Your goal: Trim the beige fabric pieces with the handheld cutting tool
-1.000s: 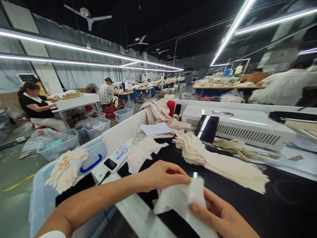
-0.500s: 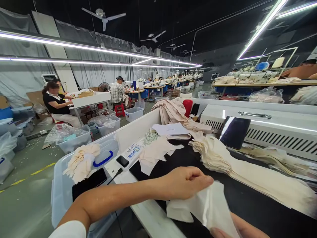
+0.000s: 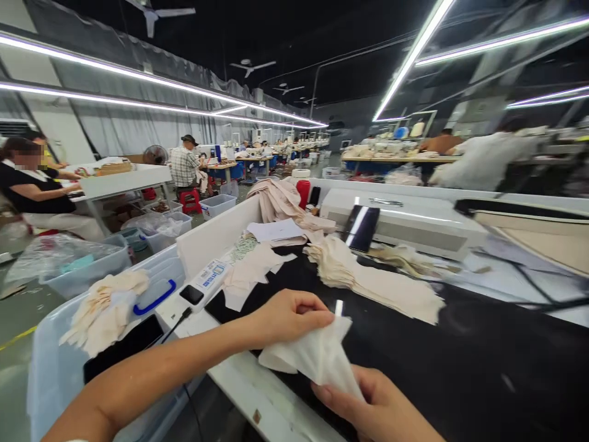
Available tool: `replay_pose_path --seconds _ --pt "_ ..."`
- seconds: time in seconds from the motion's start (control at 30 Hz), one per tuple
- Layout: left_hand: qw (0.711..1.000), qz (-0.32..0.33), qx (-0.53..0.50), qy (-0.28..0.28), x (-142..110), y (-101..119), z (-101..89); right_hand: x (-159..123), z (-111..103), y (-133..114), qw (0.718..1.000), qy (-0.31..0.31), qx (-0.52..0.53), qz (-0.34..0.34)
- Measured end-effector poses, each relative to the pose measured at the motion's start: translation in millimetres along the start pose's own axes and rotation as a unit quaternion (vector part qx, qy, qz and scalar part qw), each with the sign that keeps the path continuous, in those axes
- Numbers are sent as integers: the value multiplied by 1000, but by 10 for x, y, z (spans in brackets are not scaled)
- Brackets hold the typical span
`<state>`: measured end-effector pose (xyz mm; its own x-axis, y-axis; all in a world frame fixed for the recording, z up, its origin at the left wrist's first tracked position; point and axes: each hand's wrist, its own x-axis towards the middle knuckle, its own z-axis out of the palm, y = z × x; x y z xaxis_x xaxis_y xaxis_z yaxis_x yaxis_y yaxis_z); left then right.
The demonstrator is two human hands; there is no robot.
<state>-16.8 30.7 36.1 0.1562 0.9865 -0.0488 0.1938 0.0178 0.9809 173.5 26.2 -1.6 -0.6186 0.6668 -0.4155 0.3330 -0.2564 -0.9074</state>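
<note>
A thin white fabric piece [image 3: 317,353] is stretched between my hands above the near edge of the black work surface [image 3: 460,368]. My left hand [image 3: 289,316] pinches its upper edge between thumb and fingers. A small bright white strip [image 3: 339,308] sticks up beside that thumb. Lower down, my right hand [image 3: 372,393] grips the other end, thumb on top. Past my hands lies a long stack of cream fabric pieces [image 3: 377,282]. Left of that stack, loose pale cut pieces [image 3: 251,270] overlap the surface's edge.
On the left stands a clear plastic bin [image 3: 50,368] with a blue handle [image 3: 156,299], fabric scraps [image 3: 105,307] and a black flat device [image 3: 124,347]. A small phone [image 3: 191,295] and cable lie on the table's edge. A dark tablet [image 3: 362,227] leans against a white machine [image 3: 405,215]. People sit farther off.
My view has swung right, bringing more black surface and a cream-lined object at right into sight. My right hand shows more fully; both hands still hold the white fabric.
</note>
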Motion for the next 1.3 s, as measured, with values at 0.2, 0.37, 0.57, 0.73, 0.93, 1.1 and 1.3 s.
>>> replay_pose_path --seconds 0.2,0.37,0.57,0.73,0.93,1.1,1.3 --pt "1000 16 -10 -6 -46 -16 -7 -170 107 -109 998 26 53 -2" --pt "1000 14 -13 -1 -53 -86 7 -207 151 -84 998 21 65 -17" --pt "1000 8 0 -16 23 -166 21 -211 141 -80 997 28 42 -52" --pt "1000 14 11 -8 85 -120 50 -232 90 -122 995 31 26 -88" --pt "998 41 54 16 138 -112 90 -202 44 -58 992 50 -29 -116" --pt "982 133 129 32 215 -28 22 -135 -112 -34 952 101 -238 -162" --pt "869 390 304 28 163 129 -80 -56 -484 -90 854 258 -408 -194"
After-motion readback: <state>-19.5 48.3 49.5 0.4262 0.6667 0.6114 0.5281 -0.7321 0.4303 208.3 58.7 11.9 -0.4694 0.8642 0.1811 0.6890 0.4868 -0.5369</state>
